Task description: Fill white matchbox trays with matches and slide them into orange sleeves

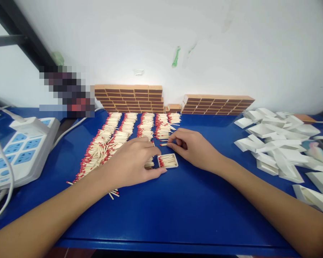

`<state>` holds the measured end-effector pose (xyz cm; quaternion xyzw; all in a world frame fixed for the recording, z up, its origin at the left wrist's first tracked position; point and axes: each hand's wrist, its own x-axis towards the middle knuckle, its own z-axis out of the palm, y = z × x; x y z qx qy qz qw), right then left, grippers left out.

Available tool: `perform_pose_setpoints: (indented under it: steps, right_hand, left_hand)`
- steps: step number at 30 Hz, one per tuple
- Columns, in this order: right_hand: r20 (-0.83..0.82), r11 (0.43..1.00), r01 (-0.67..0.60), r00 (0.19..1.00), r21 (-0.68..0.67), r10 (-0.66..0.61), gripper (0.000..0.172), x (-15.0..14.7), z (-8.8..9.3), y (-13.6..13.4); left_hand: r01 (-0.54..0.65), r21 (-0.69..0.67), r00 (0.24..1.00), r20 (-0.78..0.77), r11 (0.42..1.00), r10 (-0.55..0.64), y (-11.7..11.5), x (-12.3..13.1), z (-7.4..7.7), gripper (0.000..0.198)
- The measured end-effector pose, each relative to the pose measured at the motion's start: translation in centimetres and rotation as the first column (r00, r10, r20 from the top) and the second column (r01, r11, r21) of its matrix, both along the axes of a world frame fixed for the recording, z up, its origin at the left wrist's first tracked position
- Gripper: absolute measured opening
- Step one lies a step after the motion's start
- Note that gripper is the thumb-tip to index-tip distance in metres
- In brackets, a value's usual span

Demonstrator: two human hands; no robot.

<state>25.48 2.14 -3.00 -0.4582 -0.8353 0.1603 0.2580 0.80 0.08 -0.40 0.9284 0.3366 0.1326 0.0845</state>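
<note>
Pinching one match near its plain end, between thumb and forefinger, in the narrow grip of the right hand. Held low, red tip to the left, just beyond the tray; cannot tell whether lifted clear or touching the counter. Inside that tray, a bed of matches laid lengthwise, mostly with red tips at the left end. Curved around the same end, with thumb and fingers well apart, the left hand; cannot tell how firmly pressed to the tray, if at all. Judging by the pinch and the matches in the tray, probably at the step of picking up single sticks to add. Calls next, most likely, for a short carry toward the near side, a light lowering with tip kept left, and a steady tray. Farther out, long rows of loose matches, partly hidden beneath the left hand and forearm. Beyond these, along the wall, a left stack of boxes and a right stack of boxes. Well off to the right, a jumbled heap of white trays; far left, a power strip.
</note>
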Motion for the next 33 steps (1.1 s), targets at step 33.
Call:
perform_pose_setpoints:
  steps: [33]
  right_hand:
    - [0.092,1.0,0.001,0.996,0.004,-0.002,0.014,0.9,1.7,-1.2]
  left_hand:
    - [-0.017,0.005,1.0,0.006,1.0,0.017,0.1,0.1,0.2,0.03]
